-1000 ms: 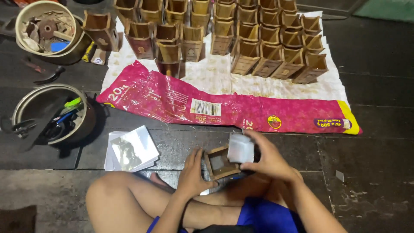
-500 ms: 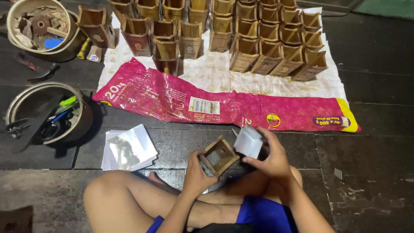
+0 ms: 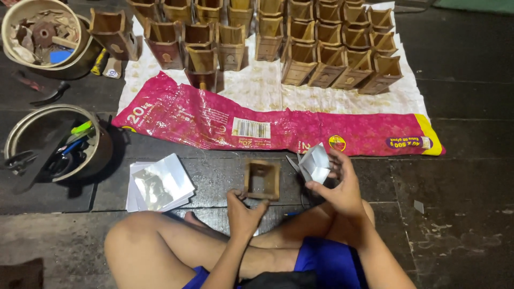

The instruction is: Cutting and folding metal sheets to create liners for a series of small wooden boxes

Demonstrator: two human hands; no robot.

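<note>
Far left, a round tub (image 3: 32, 32) holds scrap bits of wood and a blue piece. Nearer on the left, a dark metal pot (image 3: 53, 142) holds pens, a green marker and scissors. A yellow tube (image 3: 99, 61) lies beside the tub, and dark pliers (image 3: 48, 96) lie on the floor between tub and pot.

Across the far side, rows of small open-topped wooden boxes (image 3: 321, 48) stand on a pale cloth (image 3: 257, 88), all of them empty as far as can be seen. A long pink sack (image 3: 241, 126) lies flat along the near edge of the cloth.

The left hand (image 3: 243, 211) is half closed, its fingertips touching the near edge of a small square wooden frame (image 3: 262, 180) that sits on the floor just in front of the crossed legs, hollow side up. The right hand (image 3: 340, 187) is curled in a pinch around a folded silvery sheet (image 3: 315, 163), held up off the floor, just right of the frame and not touching it. A stack of white and silvery sheets (image 3: 160, 183) lies on the floor to the left of the frame, near the knee.

The floor (image 3: 460, 176) is dark, worn planks or slabs with scuffed, pale patches nearest the person. The person sits cross-legged in blue shorts. The light is dim.
</note>
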